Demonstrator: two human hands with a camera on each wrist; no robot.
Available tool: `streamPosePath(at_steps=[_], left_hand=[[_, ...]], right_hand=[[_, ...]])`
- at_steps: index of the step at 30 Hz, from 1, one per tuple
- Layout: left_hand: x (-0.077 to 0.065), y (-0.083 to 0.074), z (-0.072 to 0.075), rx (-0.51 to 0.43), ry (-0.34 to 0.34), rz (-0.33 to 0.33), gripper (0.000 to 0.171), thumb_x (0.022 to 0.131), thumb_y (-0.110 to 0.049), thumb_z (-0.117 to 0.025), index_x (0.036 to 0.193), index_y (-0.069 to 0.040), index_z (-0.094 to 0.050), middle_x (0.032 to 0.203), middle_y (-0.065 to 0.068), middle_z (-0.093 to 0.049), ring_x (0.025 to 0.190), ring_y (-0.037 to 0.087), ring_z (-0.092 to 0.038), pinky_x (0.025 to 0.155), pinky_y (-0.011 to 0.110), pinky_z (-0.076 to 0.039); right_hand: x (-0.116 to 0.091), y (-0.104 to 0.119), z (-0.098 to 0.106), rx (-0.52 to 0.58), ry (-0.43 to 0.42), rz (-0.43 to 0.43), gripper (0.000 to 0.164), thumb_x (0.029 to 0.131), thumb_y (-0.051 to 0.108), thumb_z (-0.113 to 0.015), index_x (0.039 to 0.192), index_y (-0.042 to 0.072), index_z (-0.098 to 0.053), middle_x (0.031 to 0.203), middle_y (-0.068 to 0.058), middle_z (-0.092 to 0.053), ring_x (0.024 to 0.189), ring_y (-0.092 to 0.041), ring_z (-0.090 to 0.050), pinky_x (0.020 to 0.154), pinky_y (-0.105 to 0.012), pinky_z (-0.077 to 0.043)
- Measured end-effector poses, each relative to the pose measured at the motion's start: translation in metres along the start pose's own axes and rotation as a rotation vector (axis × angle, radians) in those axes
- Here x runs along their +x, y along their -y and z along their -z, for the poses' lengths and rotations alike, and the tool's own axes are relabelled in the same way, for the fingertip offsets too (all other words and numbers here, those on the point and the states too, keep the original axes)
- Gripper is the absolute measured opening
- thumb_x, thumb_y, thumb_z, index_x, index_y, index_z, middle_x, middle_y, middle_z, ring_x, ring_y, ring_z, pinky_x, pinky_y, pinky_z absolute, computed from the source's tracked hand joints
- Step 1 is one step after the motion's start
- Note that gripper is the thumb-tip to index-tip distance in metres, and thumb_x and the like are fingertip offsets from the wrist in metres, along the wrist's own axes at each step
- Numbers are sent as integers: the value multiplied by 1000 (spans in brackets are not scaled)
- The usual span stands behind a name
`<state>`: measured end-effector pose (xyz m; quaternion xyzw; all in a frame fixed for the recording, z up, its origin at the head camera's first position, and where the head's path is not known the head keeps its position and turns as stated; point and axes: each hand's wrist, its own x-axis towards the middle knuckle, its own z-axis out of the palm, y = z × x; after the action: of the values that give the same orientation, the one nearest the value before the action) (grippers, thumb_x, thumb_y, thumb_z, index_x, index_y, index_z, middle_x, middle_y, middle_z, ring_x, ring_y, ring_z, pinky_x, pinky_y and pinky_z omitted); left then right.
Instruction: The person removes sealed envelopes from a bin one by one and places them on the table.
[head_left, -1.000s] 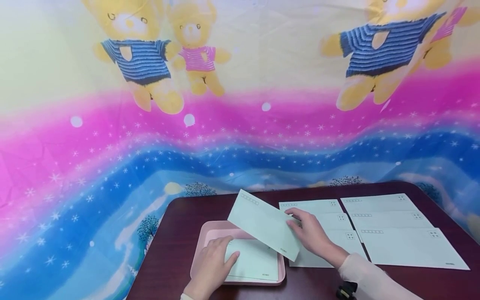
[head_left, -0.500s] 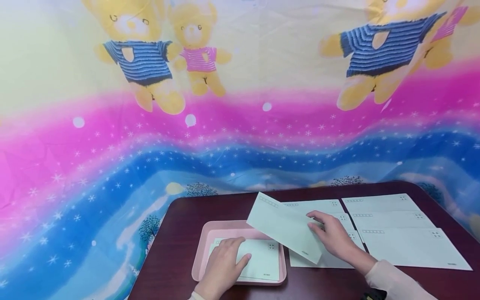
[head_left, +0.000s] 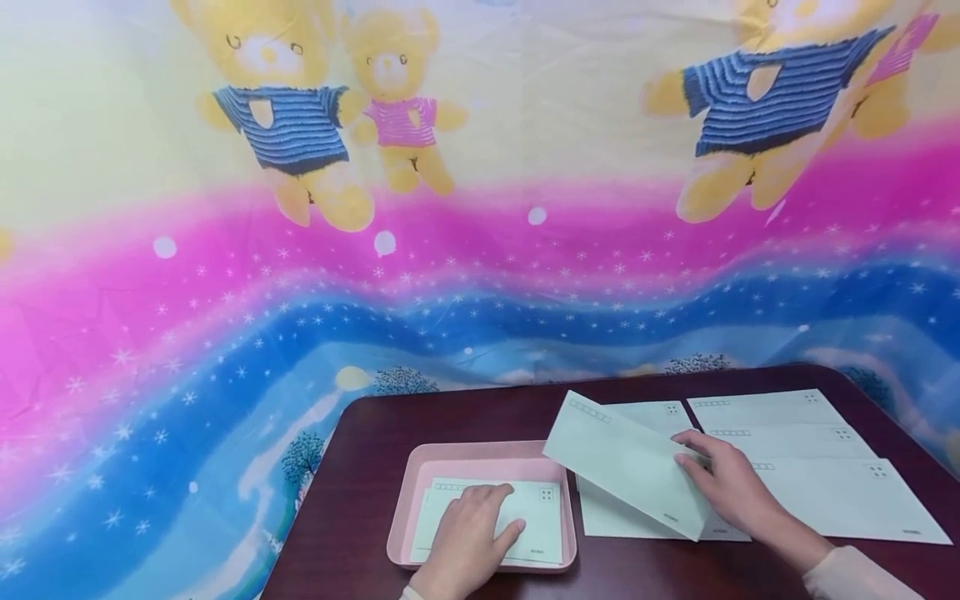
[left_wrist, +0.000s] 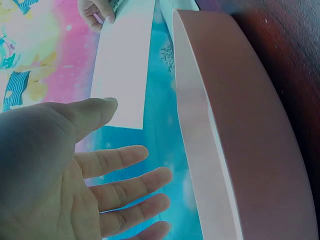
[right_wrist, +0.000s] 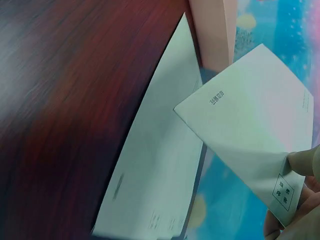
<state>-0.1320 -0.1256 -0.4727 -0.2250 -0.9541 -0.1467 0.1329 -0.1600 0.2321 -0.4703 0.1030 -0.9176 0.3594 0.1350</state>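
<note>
My right hand [head_left: 723,487] pinches a pale envelope [head_left: 615,462] by its right end, with postcode boxes and a stamp square printed on it. The envelope hangs tilted over other envelopes on the table; the right wrist view shows thumb and fingers on opposite faces of this envelope [right_wrist: 250,115] near the stamp square. Over a pink tray [head_left: 408,487] is my left hand [head_left: 468,537], above a small pile of envelopes [head_left: 536,525] lying inside. The left wrist view shows this hand [left_wrist: 65,170] with fingers extended and spread, nothing between them, beside the tray wall [left_wrist: 250,110].
Right of the tray, a column of overlapping envelopes [head_left: 615,517] lies on the dark red table [head_left: 367,467], partly hidden by the held one. Another overlapping column of envelopes [head_left: 847,500] lies farther right. A cartoon-bear cloth [head_left: 480,317] hangs behind the table.
My right hand has carried the envelope rightward from above the tray to over the middle column. My left hand has shifted slightly right in view, staying over the tray pile.
</note>
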Motion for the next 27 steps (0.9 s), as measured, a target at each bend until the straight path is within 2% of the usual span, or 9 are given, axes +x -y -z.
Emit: streamPosePath(at_steps=[5, 8, 10, 12, 18, 23, 25, 27], left_hand=[[1, -5, -3, 0, 13, -19, 44, 89, -42, -57, 121, -12, -61, 112, 3, -64, 106, 20, -56, 82, 41, -47], [2, -7, -4, -6, 25, -25, 45, 89, -43, -56, 121, -12, -61, 113, 3, -64, 107, 21, -56, 82, 41, -47], [3, -7, -5, -8, 35, -25, 46, 90, -44, -55, 122, -12, -61, 113, 3, -64, 107, 21, -56, 82, 41, -47], [3, -9, -5, -7, 43, -27, 46, 90, -45, -53, 122, -13, -61, 113, 3, -64, 107, 20, -56, 82, 41, -47], [4, -14, -7, -11, 54, -45, 44, 89, -42, -56, 122, -13, -60, 113, 2, -64, 107, 20, -56, 81, 40, -47], [5, -19, -10, -3, 70, -66, 44, 91, -44, -53, 122, -15, -60, 113, 1, -64, 107, 18, -56, 82, 38, -47], [5, -20, -12, 0, 78, -71, 44, 91, -46, -52, 123, -16, -60, 113, 0, -64, 108, 17, -56, 81, 38, -47], [5, -22, -13, 1, 83, -75, 45, 91, -46, -52, 123, -16, -60, 113, -1, -64, 108, 16, -56, 81, 37, -47]], right_hand=[[-10, -15, 13, -24, -6, -12, 33, 96, 24, -51, 118, 1, -60, 117, -25, -61, 105, -41, -57, 78, -51, -50], [-16, -23, 20, -51, -7, -18, 30, 96, 23, -52, 116, 3, -62, 113, -21, -64, 99, -35, -62, 73, -44, -53], [-19, -29, 24, -73, -3, -28, 29, 95, 24, -52, 115, 5, -63, 111, -17, -65, 94, -24, -64, 69, -39, -53], [-21, -34, 29, -87, 8, -35, 28, 95, 24, -52, 114, 6, -64, 109, -15, -66, 92, -20, -64, 68, -36, -53], [-27, -49, 45, -97, 55, -63, 34, 97, 25, -49, 117, 0, -61, 113, -23, -63, 94, -33, -63, 69, -43, -53], [-28, -61, 58, -125, 64, -57, 32, 96, 24, -51, 115, 1, -62, 112, -22, -63, 88, -3, -61, 67, -41, -53], [-29, -66, 62, -135, 79, -64, 32, 96, 24, -51, 114, 1, -62, 112, -20, -64, 87, 1, -60, 67, -39, -53], [-30, -71, 65, -148, 98, -79, 33, 97, 26, -50, 115, 1, -62, 111, -19, -64, 88, -2, -61, 67, -37, -53]])
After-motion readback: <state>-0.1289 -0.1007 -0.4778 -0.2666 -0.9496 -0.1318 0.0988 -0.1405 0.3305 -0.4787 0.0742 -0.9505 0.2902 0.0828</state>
